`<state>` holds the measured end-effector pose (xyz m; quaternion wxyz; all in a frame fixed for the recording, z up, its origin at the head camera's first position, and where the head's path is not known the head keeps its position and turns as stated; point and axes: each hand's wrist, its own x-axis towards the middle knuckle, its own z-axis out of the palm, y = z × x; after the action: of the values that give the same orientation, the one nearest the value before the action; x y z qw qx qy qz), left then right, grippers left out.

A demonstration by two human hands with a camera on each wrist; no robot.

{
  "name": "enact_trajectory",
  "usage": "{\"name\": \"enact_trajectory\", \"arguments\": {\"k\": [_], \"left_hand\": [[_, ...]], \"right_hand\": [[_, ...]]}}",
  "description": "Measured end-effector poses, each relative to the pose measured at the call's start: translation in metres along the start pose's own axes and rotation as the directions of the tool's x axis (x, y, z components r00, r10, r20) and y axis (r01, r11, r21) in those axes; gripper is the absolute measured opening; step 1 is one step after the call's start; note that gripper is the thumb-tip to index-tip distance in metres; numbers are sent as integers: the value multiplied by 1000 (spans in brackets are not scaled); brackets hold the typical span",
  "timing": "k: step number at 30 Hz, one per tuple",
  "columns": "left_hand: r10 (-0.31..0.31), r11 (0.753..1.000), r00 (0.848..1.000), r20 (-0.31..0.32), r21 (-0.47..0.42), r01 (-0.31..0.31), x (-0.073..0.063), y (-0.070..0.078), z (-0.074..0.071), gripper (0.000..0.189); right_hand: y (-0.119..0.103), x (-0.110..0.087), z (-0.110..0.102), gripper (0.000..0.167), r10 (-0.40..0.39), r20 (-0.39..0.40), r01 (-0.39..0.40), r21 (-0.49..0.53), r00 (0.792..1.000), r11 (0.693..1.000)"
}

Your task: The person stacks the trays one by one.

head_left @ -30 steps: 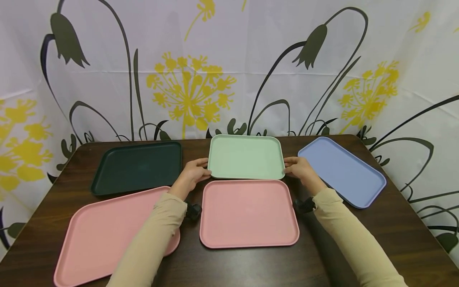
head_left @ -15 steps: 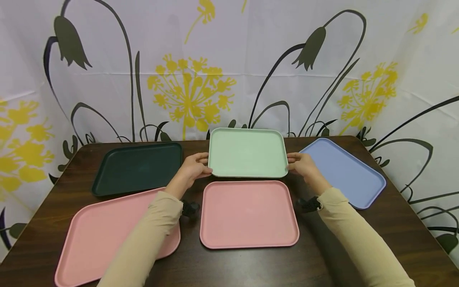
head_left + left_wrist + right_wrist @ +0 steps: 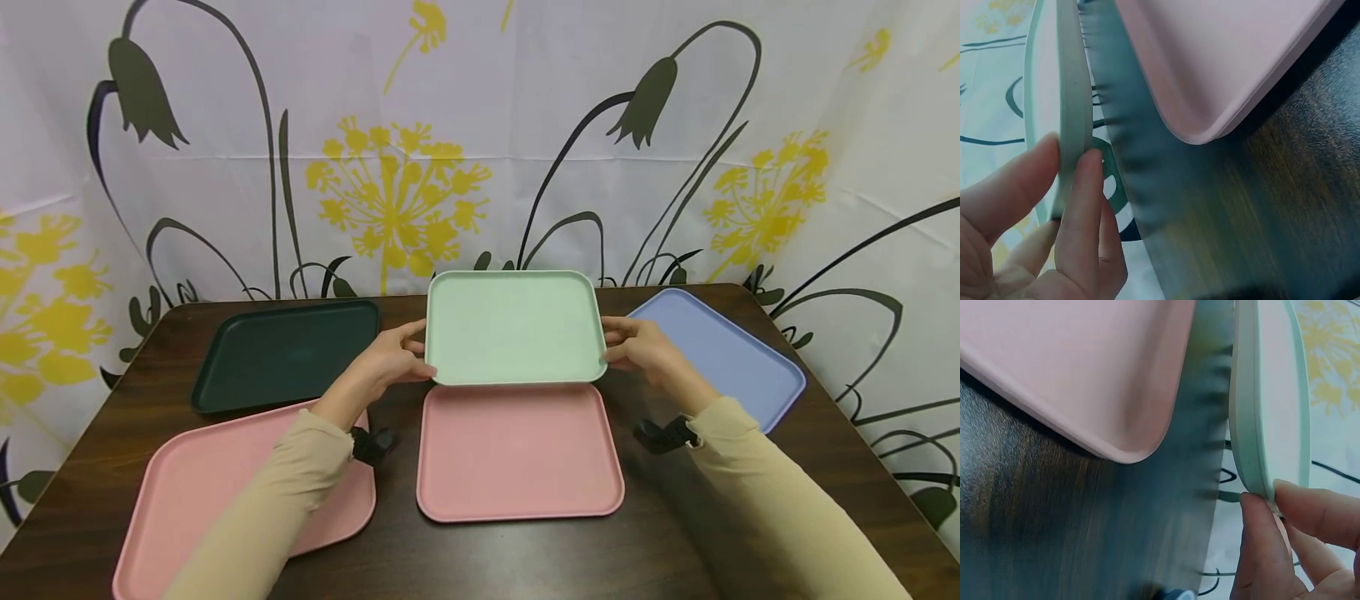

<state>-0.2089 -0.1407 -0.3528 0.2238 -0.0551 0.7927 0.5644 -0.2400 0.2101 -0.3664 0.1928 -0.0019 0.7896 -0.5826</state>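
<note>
A light green rectangular tray (image 3: 517, 329) is held up between my two hands above the table. My left hand (image 3: 392, 354) pinches its left edge, thumb on the inner rim and fingers underneath, as the left wrist view shows. At the opposite short side my right hand (image 3: 637, 348) grips the rim between thumb and fingers (image 3: 1261, 540). A pink tray (image 3: 521, 454) lies flat on the table, nearer to me, and the green tray's front edge overlaps its far rim in the head view. Both wrist views show a gap between the green tray and the pink tray.
A dark green tray (image 3: 292, 354) lies at the back left. A larger pink tray (image 3: 202, 483) sits at the front left, partly under my left forearm. On the right is a blue tray (image 3: 727, 358), set at an angle. A flowered curtain (image 3: 480, 100) hangs behind the table (image 3: 465, 558).
Both hands have raised the green tray off the table and brought it slightly closer to me, toward the middle pink tray. The other trays have stayed put.
</note>
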Motion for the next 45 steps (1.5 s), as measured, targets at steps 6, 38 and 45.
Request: {"name": "enact_trajectory", "arguments": {"k": [6, 38, 45], "left_hand": [[24, 999, 998, -55, -36, -26, -10, -1, -3, 57], [58, 998, 995, -80, 39, -55, -18, -16, 7, 57], [70, 997, 990, -123, 45, -65, -21, -17, 11, 46]], "right_hand": [[-5, -9, 4, 68, 18, 15, -18, -1, 1000, 1000], [3, -23, 4, 56, 50, 38, -52, 73, 998, 996], [6, -25, 7, 49, 43, -17, -42, 83, 999, 996]]}}
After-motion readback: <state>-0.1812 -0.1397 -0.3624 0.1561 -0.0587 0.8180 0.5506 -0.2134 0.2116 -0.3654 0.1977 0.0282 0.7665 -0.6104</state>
